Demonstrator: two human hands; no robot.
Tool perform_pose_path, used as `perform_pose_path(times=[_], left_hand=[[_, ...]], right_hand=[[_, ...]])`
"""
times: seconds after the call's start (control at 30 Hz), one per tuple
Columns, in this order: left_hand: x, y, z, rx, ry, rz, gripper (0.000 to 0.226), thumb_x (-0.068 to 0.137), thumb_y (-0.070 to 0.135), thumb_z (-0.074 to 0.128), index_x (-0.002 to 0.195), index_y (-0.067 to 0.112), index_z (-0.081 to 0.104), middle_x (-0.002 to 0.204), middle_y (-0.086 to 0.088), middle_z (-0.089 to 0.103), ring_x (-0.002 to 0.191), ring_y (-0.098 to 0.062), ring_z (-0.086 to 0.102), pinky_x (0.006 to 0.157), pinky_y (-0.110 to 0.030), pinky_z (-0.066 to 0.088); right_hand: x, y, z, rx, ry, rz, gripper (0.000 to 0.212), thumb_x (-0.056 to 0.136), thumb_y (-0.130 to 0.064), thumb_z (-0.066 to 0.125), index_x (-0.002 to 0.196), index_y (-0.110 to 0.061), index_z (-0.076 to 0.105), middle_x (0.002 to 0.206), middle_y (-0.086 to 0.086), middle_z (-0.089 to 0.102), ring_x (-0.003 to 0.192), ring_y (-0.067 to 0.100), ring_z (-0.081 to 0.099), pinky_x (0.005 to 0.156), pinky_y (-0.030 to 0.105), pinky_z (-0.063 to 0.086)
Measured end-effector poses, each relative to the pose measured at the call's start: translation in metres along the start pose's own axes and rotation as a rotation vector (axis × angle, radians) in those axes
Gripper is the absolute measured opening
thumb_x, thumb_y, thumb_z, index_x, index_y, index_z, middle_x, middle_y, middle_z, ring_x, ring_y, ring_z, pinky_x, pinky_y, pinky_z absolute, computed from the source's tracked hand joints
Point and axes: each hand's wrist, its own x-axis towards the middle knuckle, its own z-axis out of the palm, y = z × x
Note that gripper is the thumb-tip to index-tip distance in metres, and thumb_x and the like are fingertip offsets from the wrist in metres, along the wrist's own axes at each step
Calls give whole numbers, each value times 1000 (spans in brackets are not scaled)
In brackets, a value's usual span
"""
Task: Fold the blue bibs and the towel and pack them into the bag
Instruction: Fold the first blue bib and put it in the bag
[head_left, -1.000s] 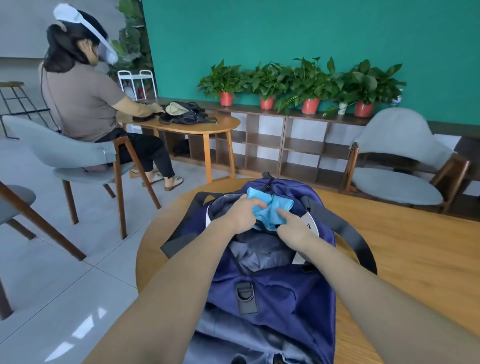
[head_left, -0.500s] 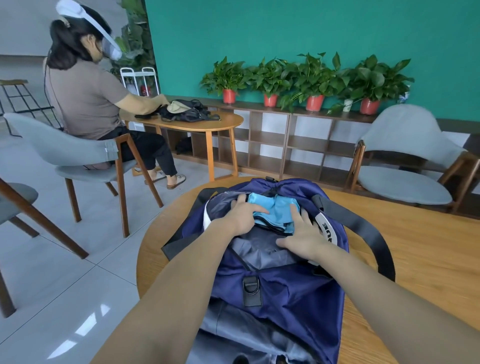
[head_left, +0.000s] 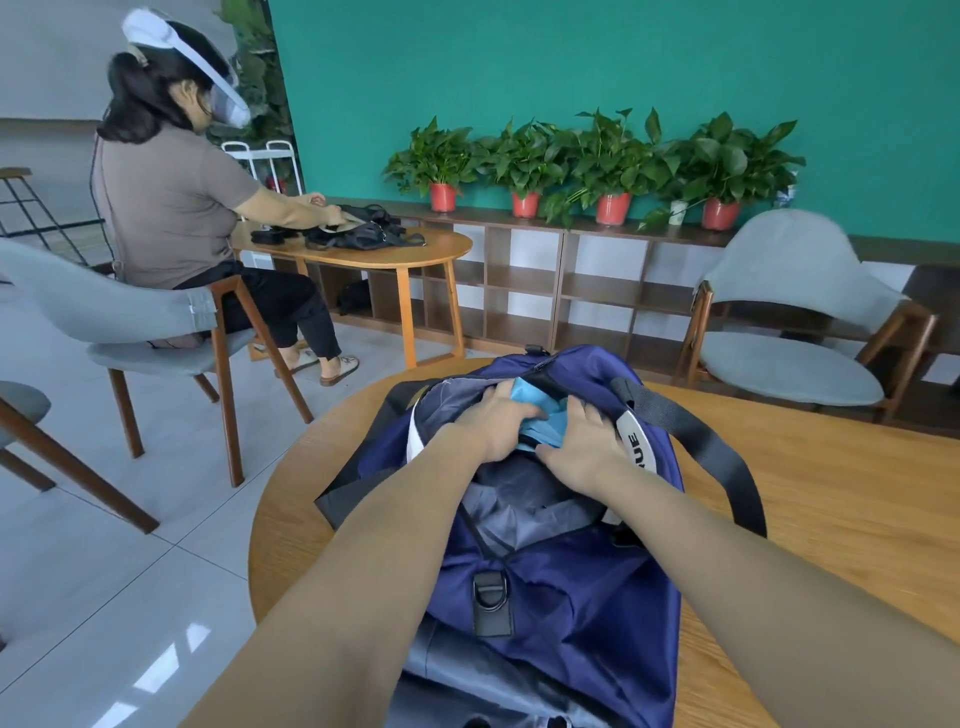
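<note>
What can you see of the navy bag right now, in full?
The navy bag looks like soft nylon and lies slumped on the round wooden table, its main opening unzipped, grey lining showing. A black webbing strap loops off its right side, a black D-ring tab sits on the front, and a white patch with partly hidden letters edges the opening. The left hand grips light-blue cloth in the opening; the right hand presses on it.

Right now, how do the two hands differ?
The left hand curls its fingers round the blue cloth; the right hand rests on it with fingers spread straight. The right hand lies beside the white lettered patch, the left hand away from it. Both are in the open navy bag.
</note>
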Motion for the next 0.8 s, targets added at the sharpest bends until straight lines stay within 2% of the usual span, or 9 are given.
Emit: perform_pose_path(times=[0.07,0.13,0.23,0.33,0.43,0.53,0.67,0.73,0.8], left_hand=[[2,-3,-3,23,7,1,51,101,20,54,148,39,48,159,-8,25,144,-33,29,115,-45,35],[2,-8,-6,-42,24,-43,54,102,18,54,151,36,44,159,-10,27,140,-32,38,109,-41,41],[-1,-17,-10,-150,84,-111,58,100,26,61,154,28,40,152,-10,47,137,-30,46,110,-37,38],[-4,-20,-12,-111,82,-142,54,99,38,61,150,27,47,128,-7,66,119,-29,58,99,-38,45],[-9,-20,-27,-137,84,-121,50,99,43,60,145,23,52,118,-5,67,110,-26,59,91,-36,45],[-13,-23,-53,-208,52,-57,50,95,37,69,138,16,56,124,-4,66,118,-27,57,85,-28,37],[-18,-31,-96,-150,-157,-28,98,78,43,86,158,28,32,158,9,40,143,-15,39,111,-26,31],[-22,-28,-118,22,-255,-44,116,69,52,90,161,33,22,163,8,33,149,-19,33,118,-33,29],[-28,-20,-135,216,-333,-44,114,70,53,89,161,28,24,159,-2,40,145,-27,38,113,-37,35]], right_hand=[[9,3,-1,16,-7,12,78,99,-40,53,160,-16,10,163,10,23,147,33,24,120,44,25],[15,6,0,29,-52,41,75,101,-47,47,161,-19,11,162,12,25,146,37,27,119,46,26],[18,13,4,-2,-111,72,78,99,-61,39,161,-24,11,165,10,21,148,37,26,120,48,24],[17,21,2,-48,-122,59,81,95,-70,36,161,-30,11,167,5,18,150,34,23,121,48,23],[18,23,-8,-50,-111,35,83,91,-75,39,159,-34,17,163,3,28,147,33,31,118,48,30],[18,25,-22,-53,-110,37,97,78,-86,40,158,-36,18,157,4,41,140,34,42,113,48,36],[23,23,-52,-82,-109,6,120,56,-95,42,158,-36,18,154,4,46,137,34,46,111,46,39],[21,17,-75,-101,-130,-11,113,64,-89,56,157,-32,25,154,3,46,138,31,46,112,41,38],[18,13,-96,-141,-166,-32,107,72,-79,67,157,-28,28,156,2,44,140,28,43,113,37,36]])
